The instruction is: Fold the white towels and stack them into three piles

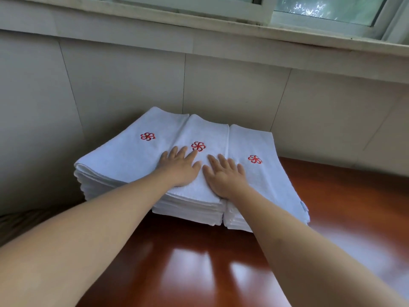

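Red-brown table (199, 262) carries three white towel piles side by side, touching. Left pile (124, 156) just left of the fingers, right pile (265, 180) just right. Both hands lie flat on middle pile (199, 191): left hand (179, 168) and right hand (225, 177), fingers straight, slightly spread, gripping nothing. Red logo (198, 146) at left fingertips.

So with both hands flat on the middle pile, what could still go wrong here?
1. The left hand and right hand press near the front of the middle pile; a push could skew its layers.
2. The right hand's fingers reach the seam with the right pile, so sliding may drag its top towel.
3. The left pile seems to overhang the table edge and might tip.
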`<state>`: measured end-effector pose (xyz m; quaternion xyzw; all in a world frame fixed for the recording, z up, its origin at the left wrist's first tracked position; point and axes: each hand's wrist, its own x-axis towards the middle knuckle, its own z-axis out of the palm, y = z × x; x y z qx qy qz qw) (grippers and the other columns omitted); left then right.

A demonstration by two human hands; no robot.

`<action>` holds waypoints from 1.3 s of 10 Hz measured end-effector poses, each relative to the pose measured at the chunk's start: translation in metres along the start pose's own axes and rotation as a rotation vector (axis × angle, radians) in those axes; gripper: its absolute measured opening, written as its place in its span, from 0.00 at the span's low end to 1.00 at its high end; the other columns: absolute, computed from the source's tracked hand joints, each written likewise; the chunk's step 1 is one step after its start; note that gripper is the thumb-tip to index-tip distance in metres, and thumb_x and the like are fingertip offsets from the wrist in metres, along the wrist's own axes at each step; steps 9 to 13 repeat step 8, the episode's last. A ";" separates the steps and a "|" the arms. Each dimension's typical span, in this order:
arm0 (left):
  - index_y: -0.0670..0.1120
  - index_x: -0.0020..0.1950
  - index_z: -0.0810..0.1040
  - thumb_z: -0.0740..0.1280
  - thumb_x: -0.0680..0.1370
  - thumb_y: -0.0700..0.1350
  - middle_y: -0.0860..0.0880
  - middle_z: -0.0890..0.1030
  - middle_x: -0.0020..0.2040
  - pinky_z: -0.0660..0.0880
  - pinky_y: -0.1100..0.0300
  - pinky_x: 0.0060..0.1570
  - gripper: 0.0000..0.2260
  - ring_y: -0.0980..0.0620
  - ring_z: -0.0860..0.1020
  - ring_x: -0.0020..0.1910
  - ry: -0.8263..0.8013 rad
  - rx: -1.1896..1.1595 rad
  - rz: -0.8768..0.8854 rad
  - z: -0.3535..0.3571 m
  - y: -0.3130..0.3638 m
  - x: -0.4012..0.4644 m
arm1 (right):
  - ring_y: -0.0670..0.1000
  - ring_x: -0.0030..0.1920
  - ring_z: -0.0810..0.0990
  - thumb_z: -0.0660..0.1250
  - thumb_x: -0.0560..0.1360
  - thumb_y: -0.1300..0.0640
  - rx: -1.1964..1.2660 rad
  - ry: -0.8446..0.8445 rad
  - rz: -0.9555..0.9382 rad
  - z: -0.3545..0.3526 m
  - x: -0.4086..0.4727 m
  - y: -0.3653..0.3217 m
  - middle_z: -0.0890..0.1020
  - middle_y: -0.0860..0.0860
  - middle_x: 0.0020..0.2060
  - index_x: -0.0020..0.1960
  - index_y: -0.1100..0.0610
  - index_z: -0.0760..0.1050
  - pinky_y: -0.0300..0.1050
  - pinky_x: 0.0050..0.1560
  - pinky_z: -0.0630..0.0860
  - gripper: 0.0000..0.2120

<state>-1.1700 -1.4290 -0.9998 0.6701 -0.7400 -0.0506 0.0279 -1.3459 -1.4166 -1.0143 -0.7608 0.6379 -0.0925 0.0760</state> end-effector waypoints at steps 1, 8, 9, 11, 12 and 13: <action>0.63 0.82 0.42 0.41 0.81 0.68 0.49 0.42 0.84 0.41 0.40 0.78 0.30 0.40 0.41 0.82 -0.041 0.016 -0.032 0.001 0.004 -0.018 | 0.55 0.82 0.45 0.41 0.81 0.35 -0.024 -0.036 0.016 -0.004 -0.011 0.001 0.48 0.50 0.83 0.82 0.41 0.45 0.58 0.80 0.42 0.31; 0.50 0.72 0.73 0.61 0.81 0.55 0.47 0.75 0.72 0.70 0.50 0.65 0.20 0.45 0.74 0.68 -0.178 -0.135 0.259 -0.053 0.072 -0.192 | 0.54 0.76 0.66 0.67 0.75 0.40 0.231 -0.295 0.067 -0.082 -0.189 -0.006 0.67 0.49 0.78 0.80 0.49 0.60 0.47 0.68 0.63 0.37; 0.50 0.72 0.73 0.61 0.81 0.55 0.47 0.75 0.72 0.70 0.50 0.65 0.20 0.45 0.74 0.68 -0.178 -0.135 0.259 -0.053 0.072 -0.192 | 0.54 0.76 0.66 0.67 0.75 0.40 0.231 -0.295 0.067 -0.082 -0.189 -0.006 0.67 0.49 0.78 0.80 0.49 0.60 0.47 0.68 0.63 0.37; 0.50 0.72 0.73 0.61 0.81 0.55 0.47 0.75 0.72 0.70 0.50 0.65 0.20 0.45 0.74 0.68 -0.178 -0.135 0.259 -0.053 0.072 -0.192 | 0.54 0.76 0.66 0.67 0.75 0.40 0.231 -0.295 0.067 -0.082 -0.189 -0.006 0.67 0.49 0.78 0.80 0.49 0.60 0.47 0.68 0.63 0.37; 0.50 0.72 0.73 0.61 0.81 0.55 0.47 0.75 0.72 0.70 0.50 0.65 0.20 0.45 0.74 0.68 -0.178 -0.135 0.259 -0.053 0.072 -0.192 | 0.54 0.76 0.66 0.67 0.75 0.40 0.231 -0.295 0.067 -0.082 -0.189 -0.006 0.67 0.49 0.78 0.80 0.49 0.60 0.47 0.68 0.63 0.37; 0.50 0.72 0.73 0.61 0.81 0.55 0.47 0.75 0.72 0.70 0.50 0.65 0.20 0.45 0.74 0.68 -0.178 -0.135 0.259 -0.053 0.072 -0.192 | 0.54 0.76 0.66 0.67 0.75 0.40 0.231 -0.295 0.067 -0.082 -0.189 -0.006 0.67 0.49 0.78 0.80 0.49 0.60 0.47 0.68 0.63 0.37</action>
